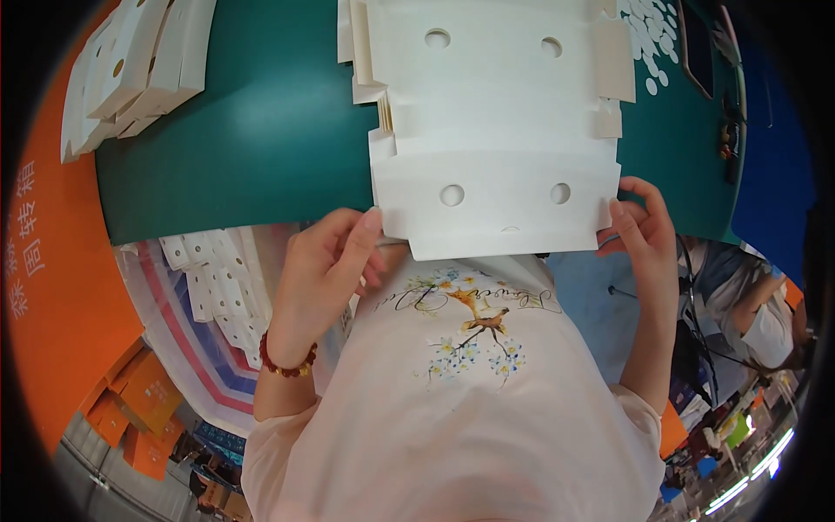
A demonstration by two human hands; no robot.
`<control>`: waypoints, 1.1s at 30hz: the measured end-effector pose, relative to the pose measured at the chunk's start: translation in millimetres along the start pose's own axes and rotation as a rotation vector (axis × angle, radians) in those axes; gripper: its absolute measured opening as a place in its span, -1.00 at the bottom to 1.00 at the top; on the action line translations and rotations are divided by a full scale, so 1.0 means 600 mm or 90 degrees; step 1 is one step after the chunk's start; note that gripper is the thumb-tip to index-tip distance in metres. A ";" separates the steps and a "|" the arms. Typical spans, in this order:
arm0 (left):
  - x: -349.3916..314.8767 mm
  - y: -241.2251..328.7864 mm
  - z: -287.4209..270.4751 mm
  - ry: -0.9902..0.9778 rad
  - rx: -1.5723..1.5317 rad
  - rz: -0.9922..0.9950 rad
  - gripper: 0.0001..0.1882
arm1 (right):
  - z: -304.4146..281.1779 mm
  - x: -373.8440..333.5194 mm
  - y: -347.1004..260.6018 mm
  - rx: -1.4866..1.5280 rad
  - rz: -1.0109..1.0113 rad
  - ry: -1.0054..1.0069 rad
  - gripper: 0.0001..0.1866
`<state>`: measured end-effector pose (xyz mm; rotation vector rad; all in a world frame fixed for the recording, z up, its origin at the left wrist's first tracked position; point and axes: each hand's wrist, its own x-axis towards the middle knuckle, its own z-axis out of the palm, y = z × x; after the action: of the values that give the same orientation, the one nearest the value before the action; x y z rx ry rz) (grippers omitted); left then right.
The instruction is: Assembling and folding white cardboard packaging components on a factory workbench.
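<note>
A flat white cardboard box blank with punched round holes and side flaps lies in front of me on the green table. Its near panel reaches over the table's front edge toward my shirt. At the near left corner, my left hand pinches a side flap, thumb on top and the other fingers curled below. My right hand grips the matching flap at the near right, its thumb against the card and its fingers bent around the edge. Beneath the blank's left side, more layered card edges show.
Folded white boxes are piled at the far left. Small white discs lie scattered at the far right, beside a phone. Below the table's left side, a striped bag holds several white boxes. Another person is at the right.
</note>
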<state>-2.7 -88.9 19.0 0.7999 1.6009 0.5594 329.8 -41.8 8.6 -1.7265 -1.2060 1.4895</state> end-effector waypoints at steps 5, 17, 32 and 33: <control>0.006 0.018 0.005 -0.086 -0.090 -0.090 -0.64 | -0.006 -0.001 0.018 0.074 0.058 0.001 -0.82; 0.030 0.004 0.045 0.188 0.351 0.355 -0.63 | 0.022 0.009 -0.014 -0.462 -0.196 0.070 -0.64; 0.063 0.057 0.072 0.128 0.708 0.586 -0.54 | 0.080 0.020 -0.021 -0.923 -0.493 0.241 -0.56; 0.066 0.060 0.073 0.128 0.701 0.595 -0.52 | 0.082 0.021 -0.025 -0.934 -0.483 0.245 -0.56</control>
<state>44.8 -39.0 11.8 2.4372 1.6003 0.3471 277.9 -30.7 4.2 -1.6940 -2.5464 -0.3914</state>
